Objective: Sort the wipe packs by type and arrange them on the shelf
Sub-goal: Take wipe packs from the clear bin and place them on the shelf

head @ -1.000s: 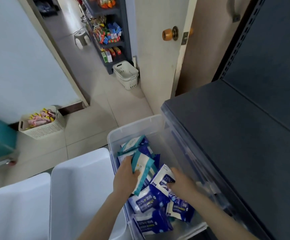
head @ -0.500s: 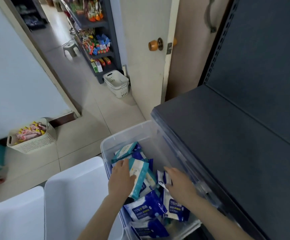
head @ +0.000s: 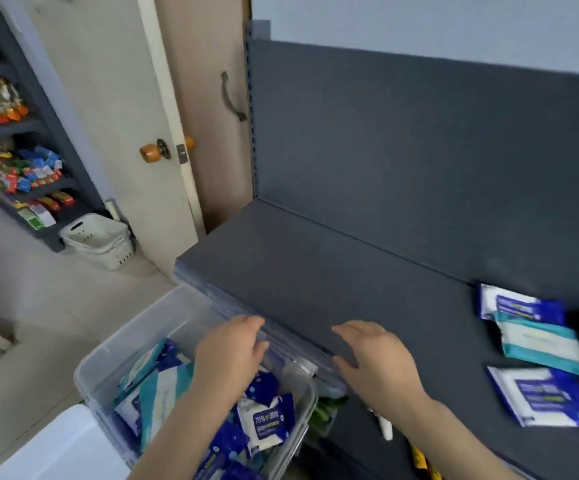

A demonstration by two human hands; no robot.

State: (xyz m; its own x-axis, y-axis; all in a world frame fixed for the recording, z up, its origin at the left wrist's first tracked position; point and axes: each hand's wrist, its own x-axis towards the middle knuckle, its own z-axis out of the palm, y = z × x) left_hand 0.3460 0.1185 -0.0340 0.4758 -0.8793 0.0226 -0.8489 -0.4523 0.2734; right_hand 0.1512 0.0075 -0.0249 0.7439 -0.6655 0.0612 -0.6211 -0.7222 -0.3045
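Your left hand (head: 230,348): raised at the front edge of the grey shelf (head: 333,271), back up, fingers loosely bent and close together, with nothing seen in them.

Your right hand (head: 376,358): palm down over the shelf's front edge, fingers relaxed and slightly spread, thumb out to the side, holding nothing.

Clear plastic bin (head: 125,337): on the floor, just below the shelf's front left corner, under your left forearm.

Wipe packs in the bin: a blue-and-white pack marked 75% (head: 267,422) and teal-and-white packs (head: 163,389), mixed in a loose heap.

Wipe packs on the shelf, at its right end: a blue pack (head: 520,308) at the back, a teal pack (head: 540,344) overlapping its near edge, and a second blue pack (head: 544,396) nearest the front.

White basket (head: 99,239): on the floor, left of the shelf, well apart from it.
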